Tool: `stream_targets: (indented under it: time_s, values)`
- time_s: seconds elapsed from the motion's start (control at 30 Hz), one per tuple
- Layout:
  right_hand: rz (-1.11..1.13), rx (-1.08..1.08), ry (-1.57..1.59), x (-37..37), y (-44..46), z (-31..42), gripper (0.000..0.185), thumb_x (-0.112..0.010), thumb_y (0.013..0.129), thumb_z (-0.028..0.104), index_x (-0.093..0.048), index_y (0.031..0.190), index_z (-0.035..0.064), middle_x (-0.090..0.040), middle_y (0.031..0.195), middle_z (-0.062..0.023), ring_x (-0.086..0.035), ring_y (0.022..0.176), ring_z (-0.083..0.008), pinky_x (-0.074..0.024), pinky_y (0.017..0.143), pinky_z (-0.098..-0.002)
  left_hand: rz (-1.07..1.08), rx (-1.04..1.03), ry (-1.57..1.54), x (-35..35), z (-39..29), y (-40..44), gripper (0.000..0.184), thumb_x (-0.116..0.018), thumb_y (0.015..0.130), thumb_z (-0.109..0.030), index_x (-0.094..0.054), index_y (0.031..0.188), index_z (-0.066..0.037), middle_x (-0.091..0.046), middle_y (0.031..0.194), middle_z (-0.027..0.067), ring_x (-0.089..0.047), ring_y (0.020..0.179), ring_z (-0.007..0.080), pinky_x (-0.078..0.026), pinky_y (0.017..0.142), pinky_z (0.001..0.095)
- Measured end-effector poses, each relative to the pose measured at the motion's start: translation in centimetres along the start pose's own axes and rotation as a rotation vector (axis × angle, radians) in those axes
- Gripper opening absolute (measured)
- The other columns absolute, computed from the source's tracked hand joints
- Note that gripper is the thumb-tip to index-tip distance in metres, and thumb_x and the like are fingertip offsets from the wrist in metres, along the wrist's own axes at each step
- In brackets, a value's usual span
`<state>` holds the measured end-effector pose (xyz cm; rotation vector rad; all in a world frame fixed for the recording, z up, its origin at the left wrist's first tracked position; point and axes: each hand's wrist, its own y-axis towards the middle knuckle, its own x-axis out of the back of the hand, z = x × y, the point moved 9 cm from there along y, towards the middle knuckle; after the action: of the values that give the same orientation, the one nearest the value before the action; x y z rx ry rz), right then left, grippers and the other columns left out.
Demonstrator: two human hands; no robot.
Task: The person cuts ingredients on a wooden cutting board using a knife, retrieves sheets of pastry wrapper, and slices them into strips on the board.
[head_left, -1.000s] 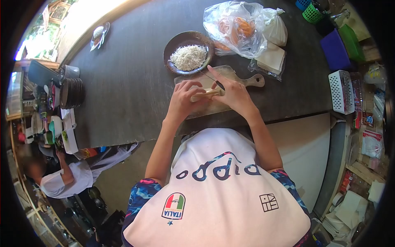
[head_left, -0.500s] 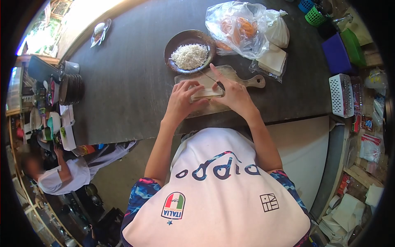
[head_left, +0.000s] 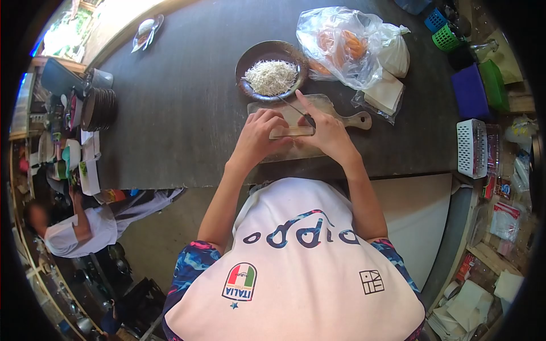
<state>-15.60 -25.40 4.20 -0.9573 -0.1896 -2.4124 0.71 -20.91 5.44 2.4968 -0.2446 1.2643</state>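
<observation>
A pale, layered rectangular stack [head_left: 293, 131], its material unclear, is held between my two hands over a wooden cutting board [head_left: 327, 105]. My left hand [head_left: 263, 132] is closed on the stack's left end, fingers curled over it. At the right end, my right hand [head_left: 329, 132] presses with its thumb while gripping a knife [head_left: 296, 108]. The forefinger points up and away; the thin blade slants toward the bowl. Just beyond the board stands a dark round bowl [head_left: 244, 61] heaped with thin white shreds [head_left: 272, 78].
A clear plastic bag [head_left: 341, 45] with orange contents lies behind the board, beside a white bag [head_left: 393, 54] and packaged pale sheets [head_left: 385, 94]. Stacked dark plates [head_left: 98, 109] stand at left. Another person [head_left: 85, 230] is at lower left. Baskets [head_left: 472, 148] line the right side.
The view has shifted slightly, so the table's things appear farther right. The pale stack now shows a narrower face between my hands. Both hands keep their hold.
</observation>
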Motion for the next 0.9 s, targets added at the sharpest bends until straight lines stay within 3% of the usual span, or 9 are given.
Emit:
stream_targets:
  time_s: [0.1, 0.3, 0.6, 0.8, 0.9]
  values:
    - [-0.033, 0.063, -0.04, -0.1, 0.1, 0.0, 0.122, -0.097, 0.08, 0.033, -0.025, 0.18, 0.034, -0.082, 0.108, -0.0097, -0.078, 0.104, -0.0392, -0.0611, 0.093, -0.0535, -0.008, 0.009, -0.012, -0.1, 0.2, -0.1, 0.031, -0.093, 0.084, -0.025, -0.076, 0.108, -0.013, -0.075, 0.118, 0.0043, -0.067, 0.121, 0.0288, -0.049, 0.109, 0.0444]
    - [0.051, -0.024, -0.031, -0.5, 0.1, -0.3, 0.121, -0.094, 0.081, 0.027, -0.025, 0.179, 0.037, -0.082, 0.109, -0.006, -0.078, 0.105, -0.0367, -0.058, 0.1, -0.0505, -0.063, 0.019, -0.066, 0.0, 0.4, -0.5, 0.036, -0.095, 0.082, -0.025, -0.079, 0.111, -0.01, -0.078, 0.111, 0.0037, -0.071, 0.113, 0.0283, -0.049, 0.107, 0.0433]
    - [-0.011, 0.029, -0.011, -0.5, -0.6, 0.1, 0.115, -0.091, 0.083, 0.021, -0.029, 0.178, 0.0381, -0.08, 0.105, -0.0031, -0.077, 0.1, -0.0357, -0.0586, 0.097, -0.0497, -0.114, -0.081, -0.036, 0.2, -0.1, -1.3, 0.02, -0.092, 0.084, -0.017, -0.085, 0.103, -0.017, -0.078, 0.111, -0.0007, -0.072, 0.108, 0.0232, -0.052, 0.101, 0.0416]
    - [-0.046, 0.035, -0.019, -0.5, -0.8, 0.2, 0.114, -0.094, 0.084, 0.026, -0.03, 0.178, 0.0374, -0.081, 0.103, -0.0013, -0.079, 0.101, -0.0348, -0.0621, 0.092, -0.051, -0.127, -0.1, -0.028, 0.0, -0.1, -1.8, 0.024, -0.091, 0.084, -0.015, -0.084, 0.107, -0.018, -0.079, 0.114, -0.0011, -0.073, 0.109, 0.0234, -0.052, 0.098, 0.0403]
    - [-0.09, 0.067, -0.019, -0.5, -0.7, 0.1, 0.115, -0.094, 0.084, 0.027, -0.03, 0.178, 0.0375, -0.081, 0.105, -0.001, -0.079, 0.103, -0.0337, -0.0621, 0.093, -0.0502, -0.138, -0.062, -0.069, 0.1, -0.2, -1.6, 0.025, -0.088, 0.088, -0.021, -0.085, 0.112, -0.017, -0.079, 0.116, -0.0009, -0.072, 0.11, 0.0244, -0.053, 0.101, 0.0414]
